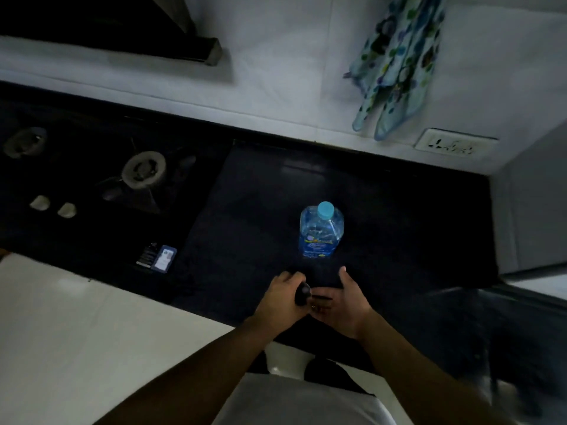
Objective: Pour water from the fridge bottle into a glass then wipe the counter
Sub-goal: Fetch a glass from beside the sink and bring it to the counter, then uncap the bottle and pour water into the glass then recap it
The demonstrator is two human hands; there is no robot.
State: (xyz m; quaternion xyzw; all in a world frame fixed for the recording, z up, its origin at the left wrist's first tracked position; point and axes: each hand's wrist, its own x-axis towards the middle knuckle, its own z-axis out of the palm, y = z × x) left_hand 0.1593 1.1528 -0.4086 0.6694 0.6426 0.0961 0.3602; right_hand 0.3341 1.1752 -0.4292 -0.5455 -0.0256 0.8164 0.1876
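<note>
A clear blue water bottle [320,233] with a light blue cap stands upright on the dark counter [251,216]. Nearer to me than the bottle, my left hand [283,300] is closed around a small dark rounded object [302,294] that is too dim to identify. My right hand [345,302] is right beside it, palm turned inward and fingers spread, holding nothing. No glass can be made out in the dim light.
A gas stove with a burner [144,170] and two knobs [53,206] fills the counter's left part. Two small cards [158,255] lie by the stove's front corner. A patterned cloth [399,65] hangs on the white wall above a socket [454,144]. A grey fridge side [534,204] stands at the right.
</note>
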